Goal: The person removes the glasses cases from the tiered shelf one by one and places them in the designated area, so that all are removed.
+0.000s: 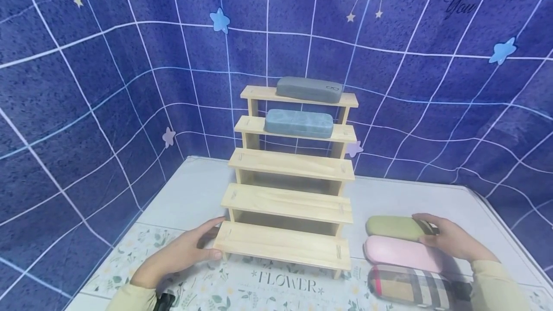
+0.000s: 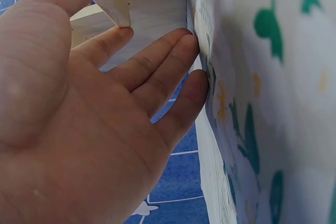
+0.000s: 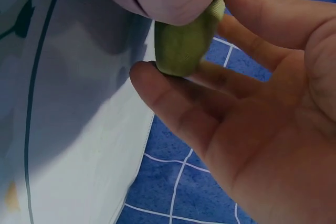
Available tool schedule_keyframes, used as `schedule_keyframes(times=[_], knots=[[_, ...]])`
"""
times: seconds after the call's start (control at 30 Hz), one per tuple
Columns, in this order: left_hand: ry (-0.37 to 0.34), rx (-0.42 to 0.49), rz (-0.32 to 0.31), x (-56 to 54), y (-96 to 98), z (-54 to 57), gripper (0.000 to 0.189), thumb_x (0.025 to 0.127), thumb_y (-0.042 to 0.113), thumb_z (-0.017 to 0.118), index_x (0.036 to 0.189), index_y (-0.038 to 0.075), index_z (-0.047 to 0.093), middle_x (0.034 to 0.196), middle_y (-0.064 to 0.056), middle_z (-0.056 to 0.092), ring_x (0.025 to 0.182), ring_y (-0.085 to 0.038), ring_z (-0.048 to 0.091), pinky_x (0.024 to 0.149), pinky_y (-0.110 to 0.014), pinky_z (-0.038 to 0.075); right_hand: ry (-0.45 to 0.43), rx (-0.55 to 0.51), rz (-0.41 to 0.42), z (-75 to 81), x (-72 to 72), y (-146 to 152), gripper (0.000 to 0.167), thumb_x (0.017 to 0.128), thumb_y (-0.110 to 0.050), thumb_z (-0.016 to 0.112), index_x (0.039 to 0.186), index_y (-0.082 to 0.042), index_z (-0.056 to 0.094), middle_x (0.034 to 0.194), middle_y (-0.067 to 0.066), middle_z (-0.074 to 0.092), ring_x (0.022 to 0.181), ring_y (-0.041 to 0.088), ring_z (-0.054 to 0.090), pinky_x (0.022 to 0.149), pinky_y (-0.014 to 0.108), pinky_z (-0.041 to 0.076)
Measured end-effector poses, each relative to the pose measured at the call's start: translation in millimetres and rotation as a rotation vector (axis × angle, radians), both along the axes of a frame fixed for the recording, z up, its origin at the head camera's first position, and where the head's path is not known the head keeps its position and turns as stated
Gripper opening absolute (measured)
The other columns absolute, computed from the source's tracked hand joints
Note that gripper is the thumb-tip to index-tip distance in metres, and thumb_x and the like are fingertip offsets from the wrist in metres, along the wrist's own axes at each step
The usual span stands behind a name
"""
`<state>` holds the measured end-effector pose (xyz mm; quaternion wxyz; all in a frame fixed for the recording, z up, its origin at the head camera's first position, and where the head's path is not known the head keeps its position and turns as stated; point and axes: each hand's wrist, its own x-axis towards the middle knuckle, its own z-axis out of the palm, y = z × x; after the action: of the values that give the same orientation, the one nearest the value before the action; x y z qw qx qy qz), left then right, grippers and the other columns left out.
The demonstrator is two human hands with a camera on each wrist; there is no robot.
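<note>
A pale wooden stepped rack (image 1: 290, 201) stands in the middle of the head view. My left hand (image 1: 183, 254) touches the left end of its lowest step, thumb in front and index finger behind; the left wrist view shows the fingers mostly straight. At the right, my right hand (image 1: 455, 239) holds the right end of a green glasses case (image 1: 392, 227) between thumb and fingers. A pink glasses case (image 1: 399, 252) lies just in front of it, then a plaid one (image 1: 403, 286). A grey glasses case (image 1: 307, 89) rests on the top step, a blue one (image 1: 298, 124) one step below.
The tabletop carries a white cloth (image 1: 181, 191) with a leaf-printed part and the word FLOWER in front of the rack. A blue curtain (image 1: 108, 124) with white grid lines, stars and clouds surrounds the table at the back and sides.
</note>
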<state>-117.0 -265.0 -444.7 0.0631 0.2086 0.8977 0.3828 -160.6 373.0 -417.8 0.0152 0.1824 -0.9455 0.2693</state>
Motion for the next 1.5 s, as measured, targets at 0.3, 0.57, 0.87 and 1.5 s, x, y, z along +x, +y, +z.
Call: schedule_keyframes(times=[0.3, 0.57, 0.87, 1.5], knots=[[-0.006, 0.002, 0.004, -0.9, 0.2, 1.1, 0.086, 0.089, 0.039, 0.077, 0.157, 0.008, 0.034, 0.140, -0.023, 0.056, 0.129, -0.050, 0.049, 0.103, -0.074, 0.033, -0.038, -0.047, 0.086, -0.2, 1.0, 2, 0.045, 0.087, 0.002, 0.070, 0.129, 0.013, 0.057, 0.128, 0.040, 0.054, 0.106, 0.061, 0.058, 0.085, 0.063, 0.053], [-0.031, 0.016, 0.009, 0.8, 0.2, -2.2, 0.086, 0.089, 0.040, 0.076, 0.158, 0.011, 0.034, 0.141, -0.020, 0.056, 0.131, -0.048, 0.048, 0.104, -0.074, 0.031, -0.061, -0.057, 0.086, -0.5, 1.2, 7, 0.049, 0.089, -0.003, 0.071, 0.130, 0.017, 0.052, 0.130, 0.044, 0.050, 0.100, 0.060, 0.061, 0.083, 0.064, 0.053], [0.005, 0.007, 0.000, -1.0, -0.1, -0.6, 0.086, 0.088, 0.041, 0.076, 0.157, 0.011, 0.035, 0.140, -0.020, 0.057, 0.130, -0.049, 0.049, 0.102, -0.075, 0.032, 0.087, 0.031, -0.009, 31.1, 12.6, -6, 0.048, 0.092, -0.007, 0.071, 0.134, 0.010, 0.053, 0.134, 0.039, 0.051, 0.106, 0.063, 0.055, 0.082, 0.075, 0.045], [0.043, -0.002, 0.000, 0.8, -5.4, -3.5, 0.087, 0.088, 0.041, 0.078, 0.156, 0.009, 0.036, 0.142, -0.020, 0.056, 0.128, -0.048, 0.051, 0.100, -0.073, 0.037, 0.163, -0.172, 0.069, 159.1, -50.0, -136, 0.054, 0.103, -0.028, 0.061, 0.149, -0.004, 0.047, 0.142, 0.023, 0.054, 0.119, 0.042, 0.059, 0.092, 0.059, 0.053]])
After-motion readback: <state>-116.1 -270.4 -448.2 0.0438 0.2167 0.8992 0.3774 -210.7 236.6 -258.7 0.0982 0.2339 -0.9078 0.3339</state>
